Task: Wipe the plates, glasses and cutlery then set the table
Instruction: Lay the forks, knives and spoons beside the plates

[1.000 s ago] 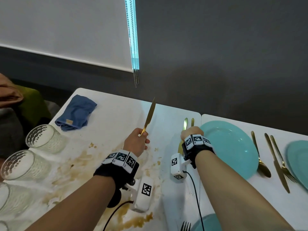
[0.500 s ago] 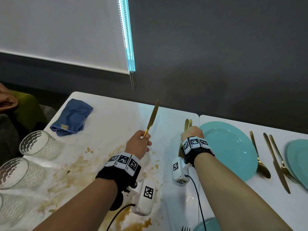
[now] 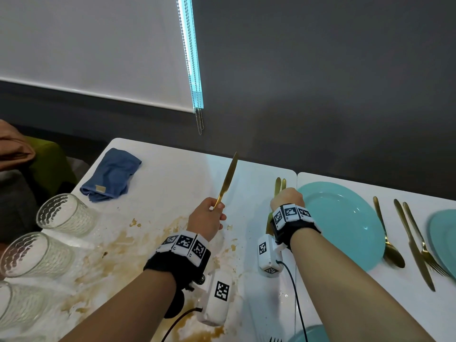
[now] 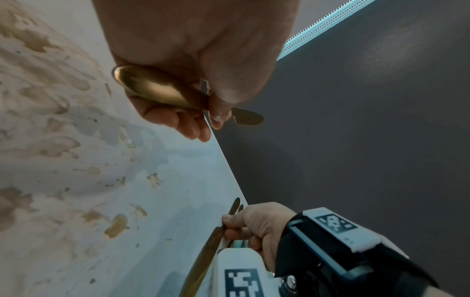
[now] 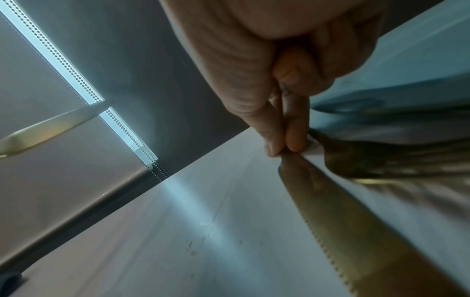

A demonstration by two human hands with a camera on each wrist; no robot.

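My left hand (image 3: 206, 216) grips the handle of a gold knife (image 3: 227, 180) and holds it raised over the stained white table (image 3: 172, 174), blade pointing up and away. The left wrist view shows its rounded handle end (image 4: 152, 86) in my curled fingers. My right hand (image 3: 286, 199) rests on the table just left of a teal plate (image 3: 345, 223). There, thumb and forefinger pinch a second gold knife (image 5: 330, 221) lying flat, with a gold fork (image 5: 381, 160) beside it. Their handle ends (image 3: 280, 185) stick out beyond my knuckles.
A blue cloth (image 3: 111, 175) lies at the far left corner. Clear textured glasses (image 3: 65, 214) stand along the left edge by brown spills (image 3: 118, 257). A gold spoon (image 3: 388, 239), knife (image 3: 414, 245) and fork (image 3: 424, 243) lie right of the plate, then another teal plate (image 3: 444, 240).
The left hand with the raised knife has drifted slightly to the right. The right hand has stayed on the cutlery beside the plate.
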